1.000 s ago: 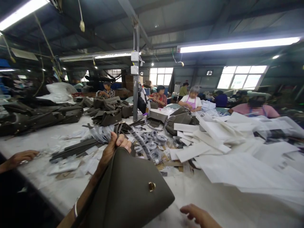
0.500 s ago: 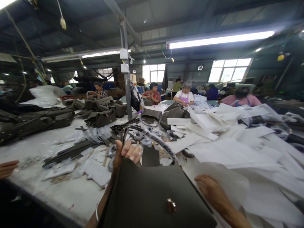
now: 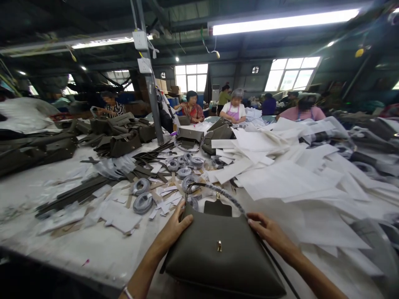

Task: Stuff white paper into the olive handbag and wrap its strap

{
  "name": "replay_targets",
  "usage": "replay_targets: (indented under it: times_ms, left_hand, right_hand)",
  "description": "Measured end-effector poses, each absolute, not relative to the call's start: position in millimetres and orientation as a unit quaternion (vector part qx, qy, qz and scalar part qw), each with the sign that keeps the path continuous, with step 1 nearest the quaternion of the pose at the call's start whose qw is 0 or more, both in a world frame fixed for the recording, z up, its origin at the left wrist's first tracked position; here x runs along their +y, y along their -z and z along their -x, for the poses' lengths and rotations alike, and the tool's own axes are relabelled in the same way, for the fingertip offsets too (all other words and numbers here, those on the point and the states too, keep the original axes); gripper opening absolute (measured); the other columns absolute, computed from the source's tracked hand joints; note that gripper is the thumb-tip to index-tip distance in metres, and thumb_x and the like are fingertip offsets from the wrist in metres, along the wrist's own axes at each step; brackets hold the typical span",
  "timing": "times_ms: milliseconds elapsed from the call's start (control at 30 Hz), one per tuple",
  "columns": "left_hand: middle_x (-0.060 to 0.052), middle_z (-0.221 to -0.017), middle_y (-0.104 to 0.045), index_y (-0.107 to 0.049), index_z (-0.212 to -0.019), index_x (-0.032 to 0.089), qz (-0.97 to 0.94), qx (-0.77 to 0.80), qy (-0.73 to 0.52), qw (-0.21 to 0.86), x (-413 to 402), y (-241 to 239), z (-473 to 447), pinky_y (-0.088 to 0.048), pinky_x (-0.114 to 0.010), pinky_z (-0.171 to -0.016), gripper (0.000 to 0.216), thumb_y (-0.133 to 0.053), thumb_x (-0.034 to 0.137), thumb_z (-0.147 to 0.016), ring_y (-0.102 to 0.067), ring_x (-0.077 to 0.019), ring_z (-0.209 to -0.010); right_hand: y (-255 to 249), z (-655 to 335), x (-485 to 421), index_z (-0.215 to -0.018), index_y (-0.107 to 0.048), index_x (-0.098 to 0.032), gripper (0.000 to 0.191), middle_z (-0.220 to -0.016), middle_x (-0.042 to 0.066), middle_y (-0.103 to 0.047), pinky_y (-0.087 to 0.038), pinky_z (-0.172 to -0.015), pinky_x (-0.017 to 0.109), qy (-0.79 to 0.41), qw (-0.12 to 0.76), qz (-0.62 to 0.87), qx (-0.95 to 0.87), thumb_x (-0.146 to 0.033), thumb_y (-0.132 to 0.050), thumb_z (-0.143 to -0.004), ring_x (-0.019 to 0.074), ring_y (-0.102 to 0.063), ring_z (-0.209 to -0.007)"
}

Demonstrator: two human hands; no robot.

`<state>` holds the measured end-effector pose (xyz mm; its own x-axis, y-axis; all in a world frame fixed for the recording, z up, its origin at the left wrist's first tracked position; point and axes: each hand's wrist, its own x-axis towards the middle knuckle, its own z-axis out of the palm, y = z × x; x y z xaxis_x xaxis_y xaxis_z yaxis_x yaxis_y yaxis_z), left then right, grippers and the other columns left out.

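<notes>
A dark olive handbag (image 3: 215,232) sits on the table in front of me, its front face and gold clasp (image 3: 219,246) toward me. Its upper left corner is gripped by my left hand (image 3: 179,224), thumb on the front. My right hand (image 3: 266,230) is closed at the upper right corner, close to where the handle (image 3: 227,193) joins; its fingertips are partly hidden. The handle, partly wrapped in clear plastic, arches above the opening. Behind the opening a flap (image 3: 217,208) lies folded back. A thin strap (image 3: 274,263) runs down the bag's right side.
White sheets (image 3: 280,178) are heaped on the right. Plastic-wrapped coils (image 3: 143,202), paper scraps (image 3: 123,218) and dark strips (image 3: 77,193) lie to the left and ahead. More dark bags (image 3: 118,135) are piled farther back, near a metal post (image 3: 152,91). Several people work across the table.
The handbag has come down and away from me onto the table. My left hand has gone from the raised handle to the left corner; my right hand has moved in from the sheets.
</notes>
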<state>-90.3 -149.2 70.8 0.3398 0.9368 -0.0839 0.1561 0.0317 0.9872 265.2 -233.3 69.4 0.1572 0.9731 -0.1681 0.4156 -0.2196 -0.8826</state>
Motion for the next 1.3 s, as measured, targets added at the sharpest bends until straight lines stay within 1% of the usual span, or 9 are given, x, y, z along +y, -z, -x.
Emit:
replay_targets:
  times_ms: [133, 267, 467, 633, 833, 933, 1067, 1167, 1300]
  left_hand:
    - [-0.016, -0.149, -0.047, -0.032, -0.150, 0.018, -0.645, 0.421, -0.332, 0.544, -161, -74, 83, -0.040, -0.042, -0.110, 0.078, -0.046, 0.067, -0.091, -0.045, -0.0300, -0.137]
    - [-0.011, -0.128, -0.065, -0.045, -0.139, 0.016, -0.748, 0.440, -0.287, 0.406, -151, -56, 71, -0.052, -0.037, -0.095, 0.053, -0.020, 0.046, -0.103, -0.065, -0.0231, -0.112]
    - [-0.013, -0.133, -0.062, -0.057, -0.130, 0.016, -0.817, 0.483, -0.200, 0.242, -128, -35, 65, -0.038, -0.045, -0.110, 0.041, -0.040, 0.025, -0.094, -0.055, -0.0267, -0.126]
    - [-0.023, -0.117, -0.067, -0.062, -0.120, 0.007, -0.800, 0.568, -0.133, 0.136, -123, -61, 86, -0.040, -0.060, -0.101, 0.036, -0.046, 0.014, -0.088, -0.061, -0.0375, -0.116]
    - [0.000, -0.134, -0.063, -0.056, -0.131, 0.030, -0.873, 0.434, -0.131, 0.180, -180, -114, 72, -0.041, -0.029, -0.108, 0.036, -0.053, 0.036, -0.096, -0.056, -0.0158, -0.125]
    - [-0.004, -0.144, -0.055, -0.045, -0.143, 0.030, -0.948, 0.255, -0.071, 0.175, -213, -105, 58, -0.033, -0.043, -0.116, 0.056, -0.058, 0.050, -0.092, -0.048, -0.0220, -0.135]
    - [-0.019, -0.154, -0.037, -0.026, -0.153, 0.022, -0.961, 0.268, -0.029, 0.058, -225, -65, 57, -0.037, -0.062, -0.108, 0.083, -0.055, 0.064, -0.088, -0.036, -0.0359, -0.142]
    - [-0.020, -0.149, -0.044, -0.024, -0.154, 0.020, -0.966, 0.254, -0.045, -0.008, -224, -51, 60, -0.038, -0.061, -0.108, 0.092, -0.059, 0.067, -0.084, -0.043, -0.0349, -0.138]
    - [-0.017, -0.134, -0.061, -0.039, -0.145, 0.013, -0.963, 0.223, -0.094, -0.117, -229, -48, 62, -0.047, -0.043, -0.103, 0.072, -0.058, 0.055, -0.090, -0.059, -0.0283, -0.122]
  right_hand:
    - [-81, -262, -238, -0.116, -0.067, -0.020, 0.051, -0.105, 0.010, -0.074, -0.055, -0.087, 0.041, -0.284, 0.362, 0.698, -0.548, -0.055, -0.057, -0.081, 0.0303, -0.069, -0.097]
    - [-99, -242, -251, -0.112, -0.068, -0.024, 0.036, -0.126, 0.009, -0.066, -0.047, -0.104, 0.045, -0.143, 0.392, 0.650, -0.635, -0.048, -0.051, -0.090, 0.0286, -0.060, -0.119]
    - [-109, -193, -267, -0.138, -0.057, -0.029, 0.051, -0.150, 0.008, -0.048, -0.032, -0.117, 0.053, -0.252, 0.170, 0.560, -0.771, -0.049, -0.059, -0.092, 0.0306, -0.042, -0.139]
    - [-110, -176, -262, -0.150, -0.042, -0.020, 0.066, -0.156, 0.014, -0.035, -0.023, -0.119, 0.057, -0.319, 0.040, 0.516, -0.794, -0.055, -0.052, -0.094, 0.0332, -0.031, -0.144]
    - [-109, -177, -259, -0.148, -0.045, -0.023, 0.064, -0.153, 0.013, -0.040, -0.032, -0.117, 0.050, -0.305, 0.081, 0.503, -0.805, -0.055, -0.056, -0.093, 0.0316, -0.038, -0.141]
    - [-114, -192, -260, -0.143, -0.052, -0.023, 0.056, -0.150, 0.011, -0.046, -0.034, -0.116, 0.049, -0.268, 0.085, 0.537, -0.795, -0.052, -0.053, -0.095, 0.0306, -0.042, -0.139]
    - [-121, -234, -278, -0.142, -0.053, -0.029, 0.061, -0.147, 0.008, -0.051, -0.043, -0.110, 0.049, -0.143, 0.097, 0.566, -0.806, -0.059, -0.059, -0.090, 0.0322, -0.049, -0.134]
    - [-109, -259, -296, -0.148, -0.044, -0.032, 0.072, -0.145, 0.005, -0.053, -0.052, -0.100, 0.039, -0.027, 0.097, 0.484, -0.869, -0.051, -0.069, -0.084, 0.0295, -0.057, -0.126]
    - [-71, -263, -303, -0.149, -0.043, -0.027, 0.067, -0.132, 0.002, -0.065, -0.056, -0.084, 0.030, 0.170, 0.112, 0.383, -0.901, -0.026, -0.061, -0.084, 0.0224, -0.068, -0.110]
